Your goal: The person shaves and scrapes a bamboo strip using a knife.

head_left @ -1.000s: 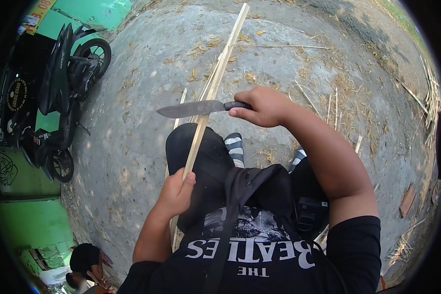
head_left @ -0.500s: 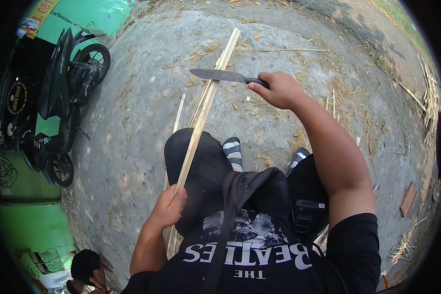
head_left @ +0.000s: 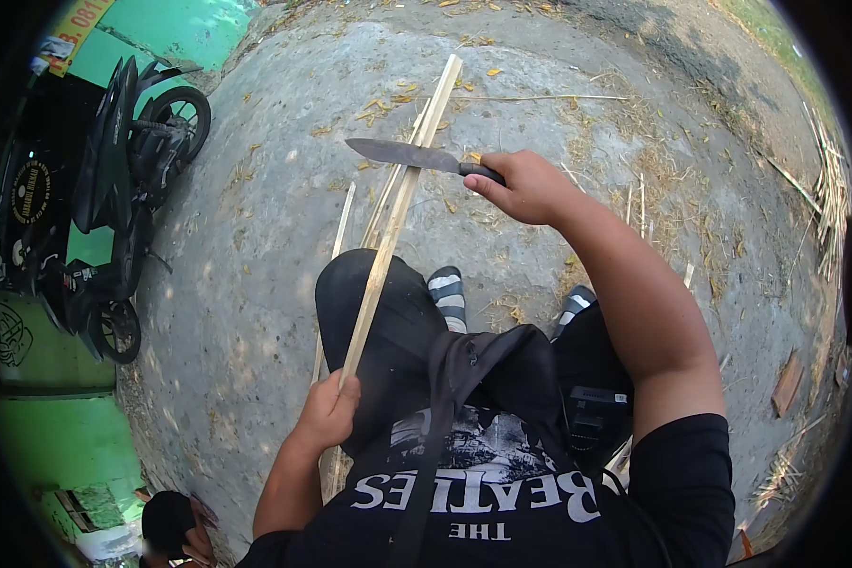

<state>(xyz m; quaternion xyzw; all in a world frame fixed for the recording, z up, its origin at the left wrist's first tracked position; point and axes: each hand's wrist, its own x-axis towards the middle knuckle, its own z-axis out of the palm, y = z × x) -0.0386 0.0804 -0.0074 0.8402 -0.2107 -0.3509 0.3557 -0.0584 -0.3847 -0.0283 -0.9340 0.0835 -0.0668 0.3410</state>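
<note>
Knife (head_left: 431, 158) had ended up closer to the far tip of the stick (head_left: 383, 260) than a second earlier, and my left hand (head_left: 329, 409) had come back nearer to me. Right hand (head_left: 525, 187) was closed round the handle (head_left: 484, 173), with the knife crossing the stick. Left had a closed grip on the stick low down, thumb on top. Stick slanted up past my knee (head_left: 364, 275), another strip (head_left: 345, 220) just left of it.
</note>
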